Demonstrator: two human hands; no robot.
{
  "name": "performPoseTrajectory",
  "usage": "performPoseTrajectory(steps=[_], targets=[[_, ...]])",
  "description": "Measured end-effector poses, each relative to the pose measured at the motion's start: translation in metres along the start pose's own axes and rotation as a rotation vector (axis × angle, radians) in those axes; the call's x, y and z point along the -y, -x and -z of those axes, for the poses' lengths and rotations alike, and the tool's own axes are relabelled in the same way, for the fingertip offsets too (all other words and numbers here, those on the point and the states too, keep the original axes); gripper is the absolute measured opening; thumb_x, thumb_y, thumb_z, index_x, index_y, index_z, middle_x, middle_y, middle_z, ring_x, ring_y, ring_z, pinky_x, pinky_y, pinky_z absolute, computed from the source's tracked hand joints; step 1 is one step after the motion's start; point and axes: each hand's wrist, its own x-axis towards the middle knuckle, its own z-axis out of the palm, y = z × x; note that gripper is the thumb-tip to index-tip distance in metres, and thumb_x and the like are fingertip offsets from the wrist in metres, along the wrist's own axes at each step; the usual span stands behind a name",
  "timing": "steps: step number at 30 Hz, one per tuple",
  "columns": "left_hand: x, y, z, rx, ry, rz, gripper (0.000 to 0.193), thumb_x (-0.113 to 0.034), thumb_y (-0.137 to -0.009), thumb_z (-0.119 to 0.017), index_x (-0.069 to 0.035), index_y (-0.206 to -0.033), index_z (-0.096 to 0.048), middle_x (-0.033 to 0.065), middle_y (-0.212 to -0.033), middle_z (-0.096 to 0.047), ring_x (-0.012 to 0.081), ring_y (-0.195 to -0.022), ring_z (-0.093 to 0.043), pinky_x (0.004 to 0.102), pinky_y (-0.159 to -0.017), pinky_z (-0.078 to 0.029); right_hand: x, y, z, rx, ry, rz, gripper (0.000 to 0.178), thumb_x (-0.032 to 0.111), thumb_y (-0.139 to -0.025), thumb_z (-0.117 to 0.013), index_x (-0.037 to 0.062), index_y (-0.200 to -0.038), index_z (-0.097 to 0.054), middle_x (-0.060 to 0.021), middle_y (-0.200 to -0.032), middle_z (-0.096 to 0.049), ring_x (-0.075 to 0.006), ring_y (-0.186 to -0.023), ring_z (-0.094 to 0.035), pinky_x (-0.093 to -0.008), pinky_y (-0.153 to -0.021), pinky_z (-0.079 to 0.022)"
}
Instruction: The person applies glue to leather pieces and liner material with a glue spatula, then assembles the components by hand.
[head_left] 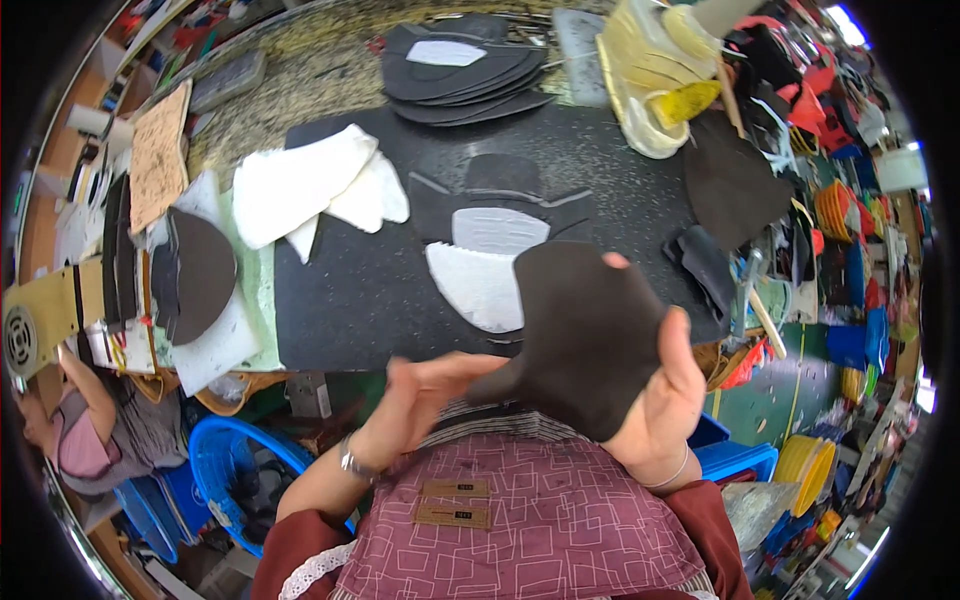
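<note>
head view | right hand (668, 385) grips a dark brown leather piece (585, 335), fingers curled round its edge | left hand (425, 390) open, fingertips touching that piece's lower left corner | piece held just nearer than the counter (340, 290) edge, beside white cut pieces (480, 285)

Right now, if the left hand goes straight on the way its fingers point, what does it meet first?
Probably the dark brown piece held by the right hand; the left hand points right at its lower edge, though depth is unclear.
</note>
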Motion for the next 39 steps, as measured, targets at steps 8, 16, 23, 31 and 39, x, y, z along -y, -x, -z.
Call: performPoseTrajectory(steps=[8, 16, 23, 31, 39], targets=[[0.005, -0.048, 0.001, -0.266, 0.577, -0.062, 0.049, -0.037, -0.093, -0.045, 0.001, -0.123, -0.047, 0.0134, -0.118, -0.055, 0.0192, -0.111, -0.052, 0.0336, -0.095, -0.041, 0.001, -0.002, 0.051, -0.339, 0.046, 0.086, 0.049, 0.035, -0.098, -0.032, 0.0024, -0.134, -0.035, -0.0142, -0.14, -0.037, -0.0307, -0.129, -0.035, -0.0466, -0.108, -0.026], [-0.06, -0.012, -0.002, -0.662, -0.292, -0.01, 0.014, 0.0, -0.084, -0.06, 0.001, -0.096, -0.053, 0.0001, -0.08, -0.06, 0.0029, -0.073, -0.054, 0.0179, -0.065, -0.044, 0.012, 0.007, 0.056, -0.538, 1.392, 0.409, 0.012, -0.002, -0.08, -0.063, -0.0027, -0.092, -0.065, -0.0034, -0.083, -0.065, -0.0067, -0.073, -0.057, -0.0199, -0.065, -0.045], [-0.053, -0.081, 0.057, -0.758, -0.556, -0.212, 0.017, -0.013, -0.087, -0.061, 0.001, -0.08, -0.056, -0.0007, -0.062, -0.058, 0.0019, -0.052, -0.048, 0.0186, -0.046, -0.041, 0.027, -0.054, 0.096, -0.646, 1.363, 0.347, 0.014, 0.009, -0.082, -0.067, -0.0035, -0.086, -0.063, 0.0033, -0.066, -0.056, -0.0016, -0.06, -0.043, -0.018, -0.054, -0.036], [-0.058, -0.105, 0.074, -0.773, -0.798, -0.101, 0.018, -0.013, -0.086, -0.063, -0.001, -0.077, -0.053, 0.0001, -0.055, -0.052, 0.0027, -0.049, -0.048, 0.0188, -0.044, -0.041, 0.029, -0.077, 0.113, -0.695, 1.481, 0.265, 0.026, 0.014, -0.08, -0.07, -0.0005, -0.068, -0.052, 0.0056, -0.056, -0.041, -0.0023, -0.054, -0.032, -0.0214, -0.047, -0.028], [-0.049, -0.118, 0.06, -0.618, -1.734, -0.809, 0.036, -0.011, -0.072, -0.067, -0.004, -0.107, -0.058, 0.0113, -0.101, -0.059, 0.0261, -0.089, -0.059, 0.0353, -0.066, -0.051, 0.032, -0.088, 0.116, -0.695, 1.637, 0.229, 0.023, 0.013, -0.075, -0.067, -0.0026, -0.071, -0.05, -0.0059, -0.053, -0.047, -0.0094, -0.049, -0.04, -0.0278, -0.048, -0.037]])
